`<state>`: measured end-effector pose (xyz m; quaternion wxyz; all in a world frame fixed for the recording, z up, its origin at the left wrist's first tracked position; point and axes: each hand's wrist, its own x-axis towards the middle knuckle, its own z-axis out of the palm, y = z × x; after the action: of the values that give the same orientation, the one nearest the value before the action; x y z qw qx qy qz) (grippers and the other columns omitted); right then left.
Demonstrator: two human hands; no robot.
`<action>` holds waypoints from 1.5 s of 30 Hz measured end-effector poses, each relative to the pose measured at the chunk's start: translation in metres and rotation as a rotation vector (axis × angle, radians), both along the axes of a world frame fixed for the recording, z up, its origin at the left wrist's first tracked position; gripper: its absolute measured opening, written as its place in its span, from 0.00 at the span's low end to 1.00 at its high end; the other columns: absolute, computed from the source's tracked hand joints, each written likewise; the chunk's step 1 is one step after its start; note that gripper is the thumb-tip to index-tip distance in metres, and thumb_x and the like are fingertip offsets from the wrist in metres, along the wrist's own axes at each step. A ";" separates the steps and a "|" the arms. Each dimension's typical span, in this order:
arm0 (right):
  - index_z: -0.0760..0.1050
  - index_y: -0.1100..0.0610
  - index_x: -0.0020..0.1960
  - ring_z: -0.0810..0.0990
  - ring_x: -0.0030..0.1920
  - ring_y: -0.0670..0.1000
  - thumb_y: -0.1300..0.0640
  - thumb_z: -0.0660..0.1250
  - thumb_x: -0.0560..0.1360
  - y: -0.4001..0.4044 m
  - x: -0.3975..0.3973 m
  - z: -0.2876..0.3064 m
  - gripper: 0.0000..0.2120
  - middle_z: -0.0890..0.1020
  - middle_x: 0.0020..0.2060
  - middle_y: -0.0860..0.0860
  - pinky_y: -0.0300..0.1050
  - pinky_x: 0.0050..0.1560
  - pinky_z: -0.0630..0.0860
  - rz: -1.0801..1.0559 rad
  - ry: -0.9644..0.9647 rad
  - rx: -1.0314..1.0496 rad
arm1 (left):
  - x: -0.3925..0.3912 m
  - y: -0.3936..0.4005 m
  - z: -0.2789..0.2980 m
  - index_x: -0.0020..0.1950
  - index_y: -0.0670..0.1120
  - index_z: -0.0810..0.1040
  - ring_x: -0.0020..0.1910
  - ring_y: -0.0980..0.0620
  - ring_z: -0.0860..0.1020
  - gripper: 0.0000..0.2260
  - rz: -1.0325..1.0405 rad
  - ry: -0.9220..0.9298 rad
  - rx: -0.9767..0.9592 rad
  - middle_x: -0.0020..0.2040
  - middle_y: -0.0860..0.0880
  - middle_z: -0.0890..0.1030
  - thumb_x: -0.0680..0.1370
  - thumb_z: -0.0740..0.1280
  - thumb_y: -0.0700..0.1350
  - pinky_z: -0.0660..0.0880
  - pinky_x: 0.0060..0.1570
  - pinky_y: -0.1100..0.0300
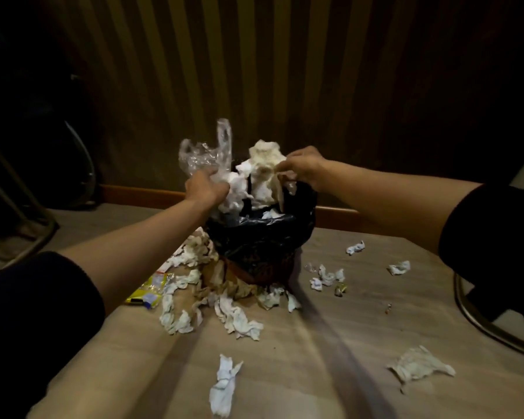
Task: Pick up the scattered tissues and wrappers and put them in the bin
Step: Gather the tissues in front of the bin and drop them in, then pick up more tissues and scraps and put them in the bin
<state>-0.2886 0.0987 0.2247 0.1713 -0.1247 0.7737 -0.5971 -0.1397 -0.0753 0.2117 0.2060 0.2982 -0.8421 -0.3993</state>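
Note:
A small bin point(256, 269) lined with a black bag point(263, 234) stands on the wooden floor near the wall. My left hand point(204, 189) hovers over its left rim, gripping a clear plastic wrapper point(204, 155) and white tissue. My right hand point(303, 167) is over the right rim, pinching a large wad of white tissues point(263, 167) that piles above the bin's mouth. Crumpled tissues point(236, 319) lie heaped around the bin's base, and a yellow wrapper point(147, 291) lies to the left.
Loose tissues lie at the front point(224, 385), front right point(418, 365) and right point(400, 267) of the floor. A curved metal chair base point(478, 316) sits at the right. A metal frame point(22, 219) stands at the left. A striped wall rises behind the bin.

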 end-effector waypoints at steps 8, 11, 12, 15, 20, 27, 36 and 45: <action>0.81 0.63 0.50 0.86 0.50 0.55 0.65 0.71 0.75 0.018 -0.008 -0.002 0.05 0.84 0.49 0.60 0.39 0.36 0.81 -0.043 0.050 0.097 | 0.001 0.002 -0.019 0.57 0.51 0.82 0.53 0.52 0.82 0.13 -0.251 0.069 -0.115 0.53 0.50 0.85 0.76 0.66 0.40 0.79 0.59 0.54; 0.80 0.63 0.54 0.85 0.43 0.52 0.63 0.69 0.76 0.053 -0.017 -0.010 0.07 0.84 0.47 0.59 0.38 0.35 0.80 -0.078 0.056 0.151 | 0.003 0.019 -0.024 0.53 0.51 0.83 0.48 0.57 0.83 0.11 -0.379 0.120 -0.226 0.49 0.52 0.85 0.76 0.65 0.39 0.81 0.54 0.59; 0.80 0.63 0.54 0.83 0.39 0.51 0.63 0.69 0.77 0.065 -0.020 -0.013 0.07 0.84 0.46 0.59 0.38 0.35 0.79 -0.083 0.050 0.175 | 0.004 0.027 -0.026 0.52 0.50 0.83 0.47 0.58 0.83 0.10 -0.439 0.135 -0.265 0.48 0.53 0.85 0.76 0.65 0.39 0.80 0.53 0.61; 0.81 0.62 0.52 0.81 0.30 0.47 0.61 0.70 0.76 0.101 -0.029 -0.030 0.07 0.85 0.41 0.59 0.38 0.33 0.78 -0.133 0.066 0.302 | 0.003 0.056 -0.035 0.49 0.49 0.83 0.43 0.59 0.82 0.08 -0.620 0.137 -0.409 0.46 0.54 0.85 0.75 0.65 0.41 0.80 0.46 0.61; 0.82 0.56 0.50 0.85 0.46 0.51 0.57 0.71 0.75 0.156 -0.045 -0.071 0.05 0.85 0.47 0.56 0.51 0.50 0.84 -0.025 0.076 0.627 | -0.012 0.111 -0.056 0.50 0.47 0.83 0.45 0.53 0.82 0.10 -0.916 0.061 -0.601 0.47 0.50 0.85 0.73 0.64 0.43 0.79 0.47 0.56; 0.78 0.63 0.60 0.85 0.49 0.56 0.61 0.71 0.75 0.184 -0.071 -0.125 0.14 0.83 0.53 0.60 0.47 0.46 0.84 0.135 0.000 0.827 | -0.031 0.148 -0.123 0.55 0.49 0.78 0.47 0.49 0.82 0.11 -0.999 -0.169 -0.641 0.52 0.48 0.83 0.74 0.62 0.47 0.80 0.47 0.53; 0.67 0.57 0.74 0.81 0.45 0.54 0.62 0.72 0.75 0.203 -0.114 -0.217 0.30 0.76 0.63 0.59 0.35 0.26 0.76 0.245 0.052 0.936 | -0.075 0.156 -0.224 0.69 0.42 0.66 0.62 0.39 0.76 0.33 -0.829 -0.609 -0.456 0.65 0.40 0.74 0.70 0.71 0.56 0.77 0.59 0.50; 0.73 0.54 0.70 0.75 0.65 0.60 0.51 0.71 0.75 0.189 -0.136 -0.291 0.24 0.76 0.65 0.58 0.51 0.64 0.73 0.335 0.231 1.059 | -0.108 0.154 -0.288 0.78 0.54 0.54 0.75 0.40 0.64 0.43 -0.773 -0.530 -0.291 0.79 0.43 0.55 0.68 0.72 0.61 0.68 0.68 0.50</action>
<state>-0.4244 0.2874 -0.0663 0.2169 -0.2073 0.9510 -0.0747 -0.2473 0.0782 -0.0762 -0.1390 0.0233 -0.9617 -0.2353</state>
